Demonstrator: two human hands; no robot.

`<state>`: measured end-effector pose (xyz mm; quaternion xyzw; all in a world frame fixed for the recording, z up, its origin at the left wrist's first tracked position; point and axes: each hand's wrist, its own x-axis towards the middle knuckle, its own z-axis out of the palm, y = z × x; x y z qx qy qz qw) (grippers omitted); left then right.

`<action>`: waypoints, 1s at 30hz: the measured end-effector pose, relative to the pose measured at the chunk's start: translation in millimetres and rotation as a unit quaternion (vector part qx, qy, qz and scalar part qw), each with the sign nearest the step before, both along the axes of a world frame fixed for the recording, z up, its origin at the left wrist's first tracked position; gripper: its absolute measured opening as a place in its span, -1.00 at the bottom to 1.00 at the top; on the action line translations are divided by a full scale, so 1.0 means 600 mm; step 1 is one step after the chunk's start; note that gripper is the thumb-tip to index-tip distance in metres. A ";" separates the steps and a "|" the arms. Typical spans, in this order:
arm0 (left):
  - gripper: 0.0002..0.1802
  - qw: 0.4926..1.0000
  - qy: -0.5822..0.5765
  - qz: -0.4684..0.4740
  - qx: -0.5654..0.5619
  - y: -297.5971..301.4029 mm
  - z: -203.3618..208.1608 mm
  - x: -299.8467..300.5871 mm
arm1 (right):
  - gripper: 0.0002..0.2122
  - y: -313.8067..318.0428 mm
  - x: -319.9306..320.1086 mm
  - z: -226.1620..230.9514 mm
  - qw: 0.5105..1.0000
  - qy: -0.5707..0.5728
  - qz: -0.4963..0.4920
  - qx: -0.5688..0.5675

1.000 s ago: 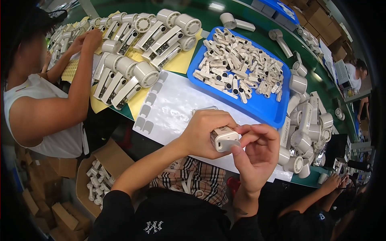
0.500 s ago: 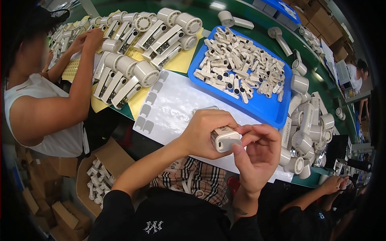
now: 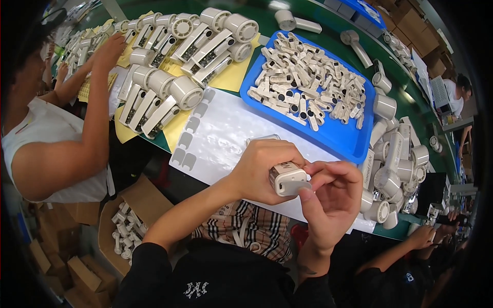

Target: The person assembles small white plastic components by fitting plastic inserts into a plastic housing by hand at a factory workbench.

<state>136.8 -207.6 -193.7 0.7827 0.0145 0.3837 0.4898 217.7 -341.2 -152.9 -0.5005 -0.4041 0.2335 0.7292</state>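
My left hand (image 3: 267, 167) is wrapped around a white handheld fan (image 3: 283, 171), its handle end facing me. Behind the knuckles only a rounded edge of the fan shows. Against that handle end lies a thin grey sticker (image 3: 296, 188), tilted and covering part of the face. My right hand (image 3: 334, 200) pinches the sticker's right edge between thumb and forefinger, its other fingers curled. Below the fan, a white backing sheet (image 3: 221, 128) lies on the table, with several grey stickers (image 3: 186, 140) of similar colour along its left edge.
Beyond the sheet, a blue tray (image 3: 303, 134) holds many small white parts. White fans with exposed circuit boards (image 3: 159, 118) stand in rows at left, beside a co-worker (image 3: 61, 154). More white fans (image 3: 393, 174) pile up at right. A cardboard box (image 3: 110, 241) of white parts sits lower left.
The grey sticker has shifted slightly and tilted against the handle end, with my right hand moving a little right and down. At left, the co-worker's arms and body have moved leftward.
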 end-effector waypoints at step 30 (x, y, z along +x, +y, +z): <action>-0.69 1.000 0.004 0.004 -0.003 -0.003 -0.001 0.000 | -0.54 -0.005 0.002 0.001 1.000 0.012 0.015 -0.009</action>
